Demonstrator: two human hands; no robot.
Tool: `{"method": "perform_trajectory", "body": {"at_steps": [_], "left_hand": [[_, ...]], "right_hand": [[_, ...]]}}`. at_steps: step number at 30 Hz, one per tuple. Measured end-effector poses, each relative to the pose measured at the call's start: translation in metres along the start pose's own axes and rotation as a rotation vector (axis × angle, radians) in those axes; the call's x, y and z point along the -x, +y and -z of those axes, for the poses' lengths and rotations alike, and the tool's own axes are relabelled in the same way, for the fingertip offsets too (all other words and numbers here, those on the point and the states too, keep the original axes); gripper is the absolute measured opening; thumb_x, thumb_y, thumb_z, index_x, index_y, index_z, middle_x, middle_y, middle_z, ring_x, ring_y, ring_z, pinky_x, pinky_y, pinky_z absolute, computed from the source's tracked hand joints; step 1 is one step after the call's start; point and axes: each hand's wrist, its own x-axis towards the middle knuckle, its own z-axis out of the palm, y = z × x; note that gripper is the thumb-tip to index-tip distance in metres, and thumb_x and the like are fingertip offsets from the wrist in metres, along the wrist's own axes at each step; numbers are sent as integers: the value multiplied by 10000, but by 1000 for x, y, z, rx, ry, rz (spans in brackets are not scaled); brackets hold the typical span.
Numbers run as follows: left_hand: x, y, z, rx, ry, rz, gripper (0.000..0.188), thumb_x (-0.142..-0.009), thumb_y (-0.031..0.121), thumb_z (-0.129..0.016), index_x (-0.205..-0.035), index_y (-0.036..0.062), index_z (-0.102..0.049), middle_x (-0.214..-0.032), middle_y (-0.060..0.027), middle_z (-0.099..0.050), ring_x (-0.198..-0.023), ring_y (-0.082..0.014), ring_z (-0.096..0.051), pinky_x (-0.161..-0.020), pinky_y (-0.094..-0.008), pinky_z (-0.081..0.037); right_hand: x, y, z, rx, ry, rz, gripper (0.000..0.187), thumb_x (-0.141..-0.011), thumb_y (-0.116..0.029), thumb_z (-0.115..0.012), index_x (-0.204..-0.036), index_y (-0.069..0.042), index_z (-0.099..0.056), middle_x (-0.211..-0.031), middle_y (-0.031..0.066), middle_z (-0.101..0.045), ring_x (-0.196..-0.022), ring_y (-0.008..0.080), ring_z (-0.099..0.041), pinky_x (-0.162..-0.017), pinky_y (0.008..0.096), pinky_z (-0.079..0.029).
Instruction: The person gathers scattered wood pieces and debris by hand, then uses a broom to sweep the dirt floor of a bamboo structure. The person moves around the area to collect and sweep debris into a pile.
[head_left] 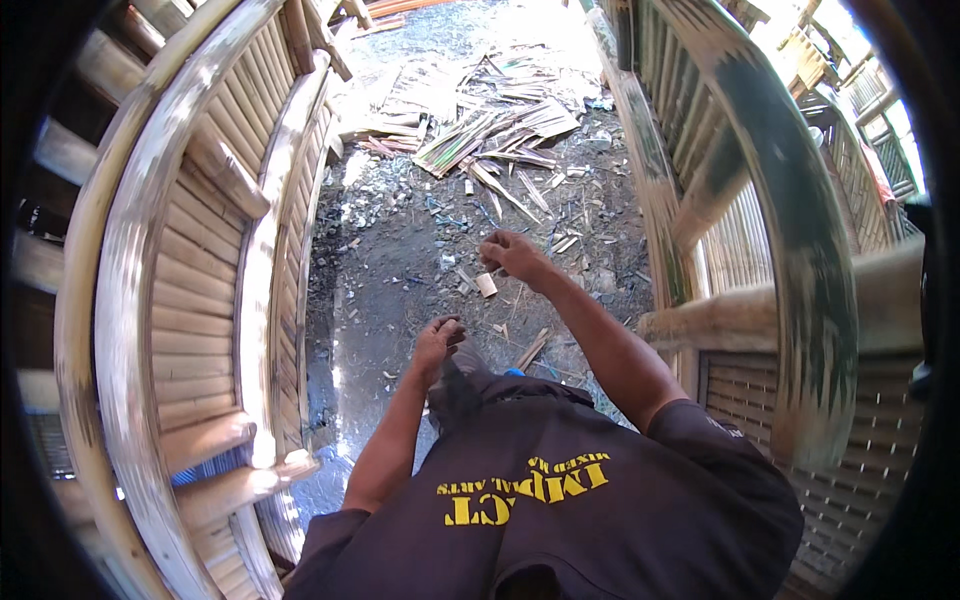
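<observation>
My right hand [512, 257] is held out over the littered ground, its fingers curled in toward the thumb. A small pale piece of bamboo [486, 286] shows just below those fingertips; I cannot tell whether it lies on the ground or touches them. Closer to my body, my left hand [437, 347] hangs beside my dark trousers [462, 372] with its fingers bent inward. Whatever either hand may hold is too small or hidden to make out. My dark T-shirt [570, 440] with yellow print covers the lower middle of the view.
Slatted bamboo furniture frames [205, 290] rise on my left, and another curved bamboo frame [790, 220] stands on my right. Between them runs a dark dirt floor [390, 270] strewn with chips. Ahead lies a heap of split bamboo strips [500, 130] in bright sun.
</observation>
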Motion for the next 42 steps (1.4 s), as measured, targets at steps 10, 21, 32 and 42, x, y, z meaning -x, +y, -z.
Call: {"method": "perform_trajectory", "body": {"at_steps": [10, 21, 32, 42], "left_hand": [[-274, 204, 77, -176, -89, 94, 385, -1001, 322, -543, -1297, 75, -555, -1149, -86, -662, -1047, -203, -633, -890, -356, -477], [-550, 475, 70, -367, -190, -22, 387, -985, 253, -570, -1278, 0, -560, -1080, -103, -679, -954, -170, -641, -829, -309, -491], [-787, 627, 63, -233, -120, 71, 396, -969, 243, -580, -1274, -7, -553, -1036, -77, -674, -857, -135, -625, -730, -266, -474], [-1137, 668, 147, -302, 21, 302, 383, -987, 266, -562, -1283, 23, -555, -1077, -80, -676, -970, -173, -647, -819, -363, -501]], "right_hand": [[-249, -33, 83, -213, 254, -344, 267, -974, -320, -611, -1070, -71, -606, -908, 38, -665, -776, 116, -643, -664, 277, -500], [-535, -82, 144, -301, 278, -431, 268, -980, -319, -610, -1071, -67, -609, -912, 46, -672, -767, 111, -629, -651, 266, -498], [-857, -149, 238, -157, 63, -365, 242, -986, -280, -615, -1030, -42, -609, -878, 39, -671, -745, 95, -624, -642, 259, -497], [-1169, -95, 271, -338, 156, -603, 199, -999, -225, -587, -1042, -33, -612, -895, 39, -658, -753, 108, -617, -639, 246, -497]]}}
